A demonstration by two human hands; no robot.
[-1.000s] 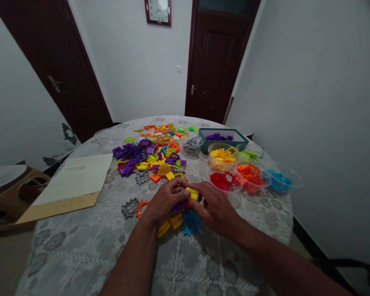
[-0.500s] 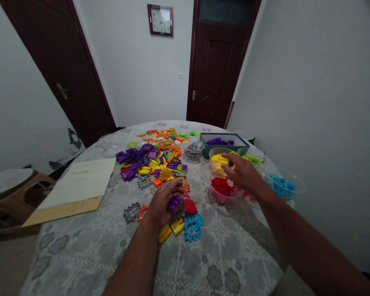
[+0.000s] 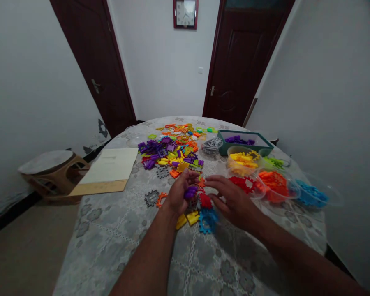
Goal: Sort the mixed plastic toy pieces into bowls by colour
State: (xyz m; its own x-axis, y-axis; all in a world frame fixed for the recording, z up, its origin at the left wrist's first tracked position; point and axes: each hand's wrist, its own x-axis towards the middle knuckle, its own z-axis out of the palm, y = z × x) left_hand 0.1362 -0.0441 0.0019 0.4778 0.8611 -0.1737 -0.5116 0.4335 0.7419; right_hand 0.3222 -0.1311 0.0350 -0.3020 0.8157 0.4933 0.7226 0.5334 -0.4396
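Note:
My left hand (image 3: 178, 193) is turned partly palm up, with its fingers curled round purple toy building pieces (image 3: 190, 192). Just right of it, my right hand (image 3: 230, 199) reaches leftward, fingers apart, and I see nothing in it. Beneath and beside the hands lie a red piece (image 3: 205, 201), a blue square piece (image 3: 207, 221) with notched edges, and yellow pieces (image 3: 192, 218). A grey notched piece (image 3: 151, 198) and an orange one (image 3: 160, 200) lie left of my left hand.
A mixed heap of building pieces (image 3: 169, 153) spreads beyond my hands. On the right stand clear tubs of yellow (image 3: 243, 159), red (image 3: 241, 183), orange (image 3: 273, 183), blue (image 3: 311, 194) and green pieces (image 3: 274, 163), plus a teal box (image 3: 265, 144). Paper (image 3: 111, 166) lies left.
My right hand has moved from the yellow tub back toward my left hand. The left hand keeps the purple pieces. The view has turned slightly left.

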